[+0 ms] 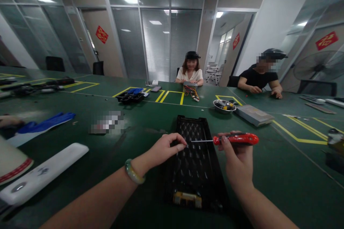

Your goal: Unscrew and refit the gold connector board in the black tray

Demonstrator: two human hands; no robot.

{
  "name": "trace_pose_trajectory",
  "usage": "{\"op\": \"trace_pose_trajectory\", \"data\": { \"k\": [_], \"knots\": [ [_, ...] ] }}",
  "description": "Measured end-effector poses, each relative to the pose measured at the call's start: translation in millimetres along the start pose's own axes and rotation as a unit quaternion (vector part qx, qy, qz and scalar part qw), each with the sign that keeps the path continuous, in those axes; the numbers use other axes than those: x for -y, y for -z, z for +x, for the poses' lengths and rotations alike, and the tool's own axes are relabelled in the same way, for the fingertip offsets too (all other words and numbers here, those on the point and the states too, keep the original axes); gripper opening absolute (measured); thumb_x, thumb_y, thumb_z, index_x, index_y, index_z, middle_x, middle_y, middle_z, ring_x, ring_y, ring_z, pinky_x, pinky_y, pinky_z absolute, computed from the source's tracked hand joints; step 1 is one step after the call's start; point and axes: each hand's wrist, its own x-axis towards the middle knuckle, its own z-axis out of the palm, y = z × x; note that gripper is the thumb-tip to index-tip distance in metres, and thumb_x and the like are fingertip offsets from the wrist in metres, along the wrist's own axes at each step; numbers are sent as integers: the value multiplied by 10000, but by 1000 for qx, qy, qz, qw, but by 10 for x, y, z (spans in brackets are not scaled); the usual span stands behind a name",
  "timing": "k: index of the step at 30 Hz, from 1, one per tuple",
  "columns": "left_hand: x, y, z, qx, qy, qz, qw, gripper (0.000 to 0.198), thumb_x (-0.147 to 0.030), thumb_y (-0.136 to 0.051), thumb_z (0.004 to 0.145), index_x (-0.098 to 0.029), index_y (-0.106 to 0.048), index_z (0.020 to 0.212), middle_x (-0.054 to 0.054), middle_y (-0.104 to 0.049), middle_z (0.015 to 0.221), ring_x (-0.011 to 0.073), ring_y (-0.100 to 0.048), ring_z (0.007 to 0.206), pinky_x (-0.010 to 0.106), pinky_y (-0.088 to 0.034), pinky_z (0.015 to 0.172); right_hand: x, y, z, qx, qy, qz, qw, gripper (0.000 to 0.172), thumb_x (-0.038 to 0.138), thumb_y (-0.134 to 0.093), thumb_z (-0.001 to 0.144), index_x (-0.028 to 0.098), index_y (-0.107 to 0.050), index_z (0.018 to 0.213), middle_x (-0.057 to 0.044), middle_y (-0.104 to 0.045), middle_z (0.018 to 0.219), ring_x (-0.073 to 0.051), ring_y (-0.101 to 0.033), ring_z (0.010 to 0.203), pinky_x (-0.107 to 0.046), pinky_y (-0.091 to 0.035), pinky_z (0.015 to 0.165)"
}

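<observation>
My right hand (236,159) grips a red-handled screwdriver (238,138), held level with its thin shaft pointing left. My left hand (166,148) is closed in a pinch at the shaft's tip; whether a small part sits between the fingers I cannot make out. A pale green bangle (133,172) circles my left wrist. Both hands hover over a black ribbed tray-like panel (195,164) lying on the green table (268,171), with a small yellow circuit piece (187,199) at its near end.
A white oblong device (40,173) lies at the left, blue gloves (45,123) beyond it. A metal bowl of tools (224,106) and a grey drive box (254,114) sit ahead right. Two people sit across the table. A black parts tray (131,96) is further back.
</observation>
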Motion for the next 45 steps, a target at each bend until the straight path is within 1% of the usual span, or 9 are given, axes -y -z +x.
{"op": "trace_pose_trajectory", "data": {
  "k": [3,8,12,18,23,29,35,41,45],
  "knots": [
    [-206,-23,-62,39,-21,42,998,97,-298,-623,919,-237,-675,973,-11,-696,1022,180,-609,1005,336,-392,951,21,18,24,-15,21,0,1000,312,332,-745,839,238,-545,1059,-3,-664,874,-146,-596,685,-298,-482,629],
    [-521,-136,-160,159,-73,87,981,77,-247,-586,966,-262,-656,992,-60,-697,1006,138,-599,991,337,-280,999,66,57,50,-15,36,4,999,235,345,-668,871,261,-561,1063,12,-590,797,-160,-580,687,-304,-484,614],
    [-564,-213,-196,188,-69,104,974,88,-239,-580,976,-266,-637,1038,-57,-690,1040,137,-585,1020,334,-243,1003,62,69,59,-9,68,5,998,193,315,-664,863,262,-582,1029,12,-557,825,-145,-546,672,-290,-460,585],
    [-600,-284,-225,224,-59,115,966,101,-281,-568,985,-264,-665,964,-48,-671,992,142,-570,1000,352,-226,985,-9,115,63,2,86,-22,996,209,315,-651,870,252,-587,1059,-5,-565,924,-137,-518,686,-309,-452,633],
    [-678,-353,-256,237,-42,165,956,102,-301,-635,929,-329,-733,934,-22,-604,1034,195,-504,1068,372,-243,952,8,103,6,27,93,-52,994,231,345,-647,868,258,-575,1069,-21,-572,967,-167,-549,746,-341,-487,679],
    [-696,-407,-255,248,-12,176,953,141,-351,-619,930,-338,-758,948,1,-596,1047,221,-479,1066,397,-252,954,74,85,-40,45,98,-71,992,272,385,-674,842,267,-568,1064,-30,-568,931,-212,-553,805,-382,-492,714],
    [-710,-436,-242,247,12,181,952,140,-371,-624,921,-327,-756,932,5,-606,1042,229,-484,1055,428,-245,980,89,91,-24,56,105,-62,991,241,357,-660,856,263,-571,1058,-20,-556,899,-189,-520,738,-374,-474,710],
    [-745,-460,-261,221,-3,193,956,138,-390,-625,918,-308,-735,938,9,-621,1039,242,-476,1066,448,-251,962,97,84,-36,38,87,-63,993,280,395,-682,829,256,-571,1045,-29,-557,922,-216,-549,821,-365,-478,705],
    [-749,-459,-270,204,-24,206,957,172,-399,-607,931,-298,-746,916,19,-628,1040,247,-468,1066,449,-261,952,136,72,-36,8,76,-41,996,241,383,-663,840,267,-568,1030,-10,-536,848,-191,-527,714,-350,-454,652]
  ]
}}
